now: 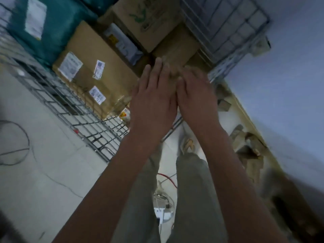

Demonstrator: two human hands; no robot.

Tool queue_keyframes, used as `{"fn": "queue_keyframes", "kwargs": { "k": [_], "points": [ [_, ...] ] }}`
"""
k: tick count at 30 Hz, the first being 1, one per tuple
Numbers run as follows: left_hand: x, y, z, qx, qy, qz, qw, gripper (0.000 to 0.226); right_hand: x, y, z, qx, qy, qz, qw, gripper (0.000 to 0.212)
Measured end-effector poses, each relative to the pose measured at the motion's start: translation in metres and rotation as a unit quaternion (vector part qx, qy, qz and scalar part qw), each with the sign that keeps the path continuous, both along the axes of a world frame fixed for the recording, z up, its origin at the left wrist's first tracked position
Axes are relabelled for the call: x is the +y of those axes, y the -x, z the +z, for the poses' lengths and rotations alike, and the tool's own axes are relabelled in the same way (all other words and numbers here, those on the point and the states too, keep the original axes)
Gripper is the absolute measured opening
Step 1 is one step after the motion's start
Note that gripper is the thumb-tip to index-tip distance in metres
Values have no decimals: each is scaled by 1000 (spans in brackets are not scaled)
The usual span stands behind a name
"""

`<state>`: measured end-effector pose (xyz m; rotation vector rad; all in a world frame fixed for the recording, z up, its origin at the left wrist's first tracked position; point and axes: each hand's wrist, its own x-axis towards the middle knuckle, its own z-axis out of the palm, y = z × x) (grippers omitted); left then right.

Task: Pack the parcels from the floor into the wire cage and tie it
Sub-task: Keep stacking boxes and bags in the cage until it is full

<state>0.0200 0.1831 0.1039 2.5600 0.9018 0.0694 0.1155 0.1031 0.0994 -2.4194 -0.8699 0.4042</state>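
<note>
While flat, left hand (pixel 154 100) (right hand (pixel 196 99) alongside)

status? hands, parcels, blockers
Left hand, right hand flat, fingers straight, over brown box. Parcels in wire cage. No blocker visible.

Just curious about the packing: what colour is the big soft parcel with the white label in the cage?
Dark teal green, seen in the head view, the only one.
</note>
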Motion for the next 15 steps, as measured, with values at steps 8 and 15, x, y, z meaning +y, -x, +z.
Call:
{"fn": "queue_keyframes", "kwargs": {
  "k": [8,15],
  "points": [
    [-175,-81,-24,35,-27,-266,963,61,-211,-33,-24,21,35,-248,968,42],
    [-328,-96,-116,259,39,-428,865,66,-397,-9,-113,213,142,-351,901,44]
  ]
}}
